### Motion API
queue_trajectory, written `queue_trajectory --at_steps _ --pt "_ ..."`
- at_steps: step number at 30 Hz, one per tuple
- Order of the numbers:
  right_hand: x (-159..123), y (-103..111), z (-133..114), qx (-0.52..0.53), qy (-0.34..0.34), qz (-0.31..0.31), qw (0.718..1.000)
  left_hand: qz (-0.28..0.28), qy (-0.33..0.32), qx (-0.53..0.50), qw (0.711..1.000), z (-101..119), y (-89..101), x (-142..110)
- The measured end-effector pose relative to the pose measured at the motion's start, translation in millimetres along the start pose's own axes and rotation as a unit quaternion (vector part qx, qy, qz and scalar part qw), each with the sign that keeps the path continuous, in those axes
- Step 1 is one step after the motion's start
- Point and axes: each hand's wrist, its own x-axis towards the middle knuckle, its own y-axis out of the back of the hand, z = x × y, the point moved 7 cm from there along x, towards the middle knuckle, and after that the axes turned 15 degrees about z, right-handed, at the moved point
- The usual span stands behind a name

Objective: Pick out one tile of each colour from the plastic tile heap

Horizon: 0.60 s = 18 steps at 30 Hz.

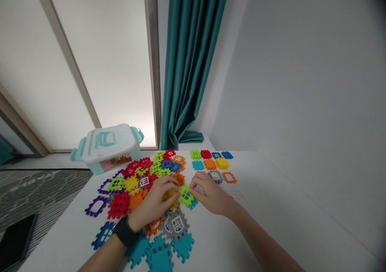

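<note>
A lime-green interlocking tile (186, 196) with a window lattice is between my two hands, above the white table. My right hand (207, 191) pinches its right edge with thumb and fingers. My left hand (161, 197), with a dark watch on the wrist, is curled at the tile's left edge, thumb and fingertips close together there. A yellow tile (171, 199) shows below my left fingers. Part of a teal tile (193, 203) peeks out beneath the green one. Grey gear-edged tiles (180, 223) with white window inserts lie just nearer to me.
A mixed pile of toothed tiles (119, 203) spreads over the left of the table (223, 240). Teal tiles (159, 256) lie at the front. Short rows of single tiles (210, 164) lie at the back right. A lidded box (110, 143) stands back left; a teal curtain (193, 62) hangs behind.
</note>
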Motion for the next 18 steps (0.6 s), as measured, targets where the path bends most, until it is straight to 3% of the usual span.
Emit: queue_trajectory --at_steps 6,18 --pt "8.4 -10.9 -3.4 0.011 -0.008 0.003 1.000 0.046 0.042 -0.040 0.997 -8.5 9.5 5.8" --pt "-13.4 -21.7 10.5 0.070 -0.053 0.028 0.996 0.028 0.059 -0.039 0.997 -10.6 7.0 4.3"
